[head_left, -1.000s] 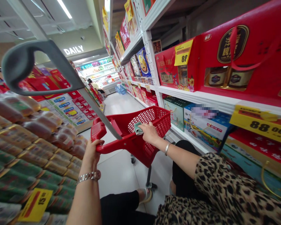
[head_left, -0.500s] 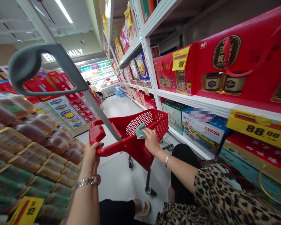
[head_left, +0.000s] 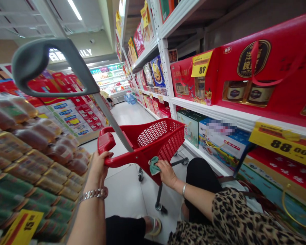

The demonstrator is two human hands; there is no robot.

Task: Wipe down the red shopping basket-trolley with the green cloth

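Observation:
A small red shopping cart [head_left: 124,158] with perforated basket sides stands before me on thin legs with casters. At its near left corner, my left hand [head_left: 100,165] is closed around the red rim, just below a chunky red block. My right hand [head_left: 167,173] grips a green cloth [head_left: 154,165] and presses it against the outside of the basket's near side. A grey pole rises from the cart to a grey loop handle [head_left: 58,93] at the upper left.
White shelving [head_left: 219,110] with red gift boxes [head_left: 244,68] and yellow price tags runs along my right. Stacked packs of bottled drinks [head_left: 40,153] rise on the left. Down the aisle, a person [head_left: 108,100] is low near a lit cooler [head_left: 111,80].
My right hand and the green cloth have moved down from the basket's upper rim to its lower outer side. My left hand keeps its hold on the rim.

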